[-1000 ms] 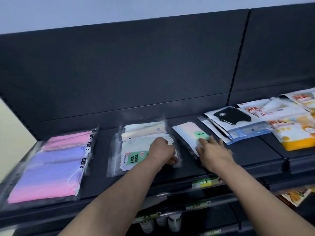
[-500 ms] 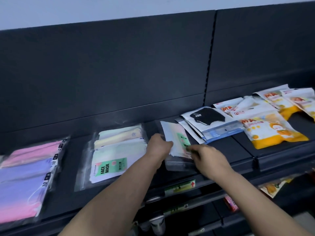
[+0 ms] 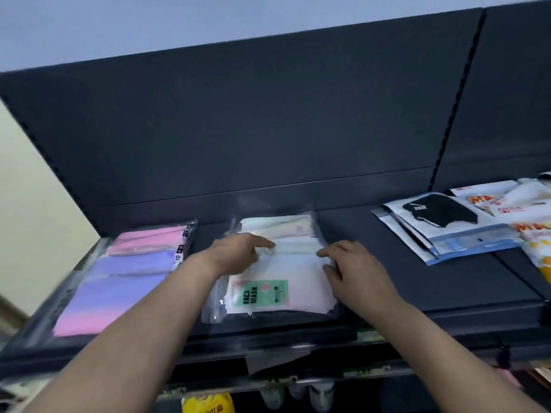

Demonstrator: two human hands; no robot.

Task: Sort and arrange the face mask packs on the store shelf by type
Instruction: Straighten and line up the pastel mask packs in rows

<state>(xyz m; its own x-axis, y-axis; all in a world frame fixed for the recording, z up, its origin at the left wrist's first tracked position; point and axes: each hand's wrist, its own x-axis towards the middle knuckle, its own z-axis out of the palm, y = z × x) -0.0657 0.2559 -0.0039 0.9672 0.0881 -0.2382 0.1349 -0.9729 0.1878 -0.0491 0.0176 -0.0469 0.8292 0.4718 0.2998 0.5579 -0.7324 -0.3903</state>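
Observation:
A clear pack of pale pastel masks with a green "FACE MASK" label [image 3: 280,290] lies on top of a pile of like packs in the middle of the dark shelf [image 3: 417,281]. My left hand [image 3: 238,253] lies on the pack's upper left part, index finger stretched out to the right. At the pack's right edge my right hand [image 3: 353,268] rests with its fingers pointing left. Left of the pile lie pink and purple mask packs [image 3: 119,281]. At the far right is a white pack showing a black mask [image 3: 441,217], with orange-printed packs [image 3: 533,231] beside it.
The shelf's dark back panel [image 3: 268,129] rises right behind the packs. A bare stretch of shelf separates the pastel pile from the black mask pack. Below the front rail [image 3: 298,380] hang small bottles and a yellow packet [image 3: 205,405].
The small pastel pack that both hands held to the right of the pile now lies on the pile. Both hands moved left with it and now rest on it.

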